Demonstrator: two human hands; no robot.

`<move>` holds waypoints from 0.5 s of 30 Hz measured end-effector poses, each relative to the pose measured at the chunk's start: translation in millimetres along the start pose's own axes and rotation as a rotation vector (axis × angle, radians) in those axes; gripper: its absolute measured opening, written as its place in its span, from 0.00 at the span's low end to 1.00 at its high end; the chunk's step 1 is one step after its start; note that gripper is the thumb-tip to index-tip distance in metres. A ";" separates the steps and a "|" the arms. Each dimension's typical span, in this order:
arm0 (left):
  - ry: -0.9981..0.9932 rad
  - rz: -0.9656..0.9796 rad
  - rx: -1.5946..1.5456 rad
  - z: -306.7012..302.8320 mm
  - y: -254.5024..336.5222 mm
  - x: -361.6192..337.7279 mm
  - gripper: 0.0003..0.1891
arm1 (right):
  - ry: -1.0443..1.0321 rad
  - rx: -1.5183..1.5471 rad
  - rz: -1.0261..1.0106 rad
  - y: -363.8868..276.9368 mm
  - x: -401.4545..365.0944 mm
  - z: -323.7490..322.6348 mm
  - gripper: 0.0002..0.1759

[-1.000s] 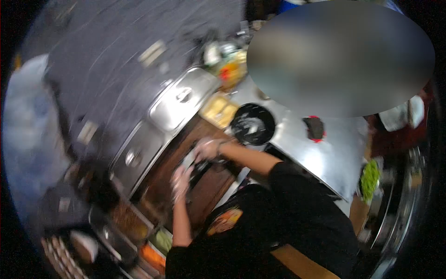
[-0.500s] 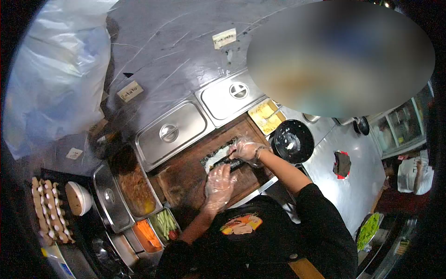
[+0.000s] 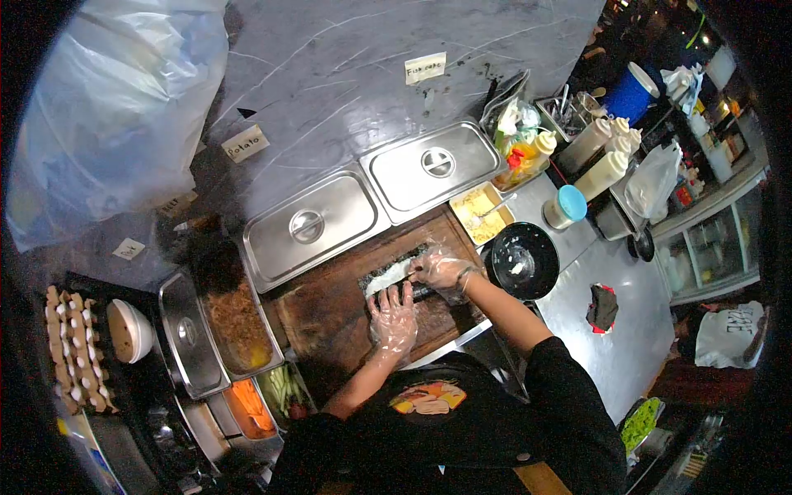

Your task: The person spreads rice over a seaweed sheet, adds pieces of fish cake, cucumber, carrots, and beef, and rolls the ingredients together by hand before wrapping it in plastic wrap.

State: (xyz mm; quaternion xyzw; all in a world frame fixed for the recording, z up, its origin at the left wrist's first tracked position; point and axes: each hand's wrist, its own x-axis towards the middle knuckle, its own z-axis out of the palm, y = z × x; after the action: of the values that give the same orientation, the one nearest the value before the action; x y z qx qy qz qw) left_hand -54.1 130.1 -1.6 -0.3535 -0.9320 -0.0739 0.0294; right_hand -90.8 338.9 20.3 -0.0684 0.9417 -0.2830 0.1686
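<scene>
A dark seaweed sheet with white rice (image 3: 386, 279) lies on a wooden cutting board (image 3: 322, 318), its near side folded up. My left hand (image 3: 393, 322), in a clear plastic glove, rests at the near edge of the sheet with its fingers stretched out and spread. In a similar glove, my right hand (image 3: 443, 272) bends its fingers over the right end of the sheet and grips it there. The filling under my fingers is mostly hidden.
Lidded steel pans (image 3: 307, 227) line the board's far side. A yellow shredded filling (image 3: 481, 216) and a black bowl (image 3: 521, 261) stand to the right. Carrot strips (image 3: 251, 407), cucumber strips (image 3: 283, 391) and an egg tray (image 3: 78, 351) sit left. Squeeze bottles (image 3: 601, 177) stand farther right.
The camera view has shifted slightly, and bottles and a blue-lidded tub now show at the upper right. My left fingers have spread apart at the sheet's edge; my right hand stays at its right end.
</scene>
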 end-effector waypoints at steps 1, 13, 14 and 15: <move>0.027 0.015 0.009 0.0 -0.8 1.0 0.30 | 0.019 -0.086 0.027 -4.4 -1.4 -1.2 0.20; 0.046 0.000 -0.027 -0.4 -0.1 0.4 0.29 | 0.356 -0.206 0.005 -16.8 -24.4 -29.3 0.22; 0.039 -0.002 -0.029 -1.5 -0.6 2.7 0.29 | 0.360 -0.208 0.008 -15.1 -32.1 -25.1 0.22; 0.049 0.001 -0.027 -0.1 -1.3 3.9 0.29 | 0.526 -0.285 -0.104 -13.6 -41.6 -19.6 0.21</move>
State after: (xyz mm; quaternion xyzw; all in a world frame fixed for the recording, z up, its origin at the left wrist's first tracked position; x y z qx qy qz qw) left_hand -57.8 131.6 -1.3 -0.3527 -0.9297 -0.0948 0.0474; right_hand -58.5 346.9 54.8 -0.0638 0.9785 -0.1641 -0.1072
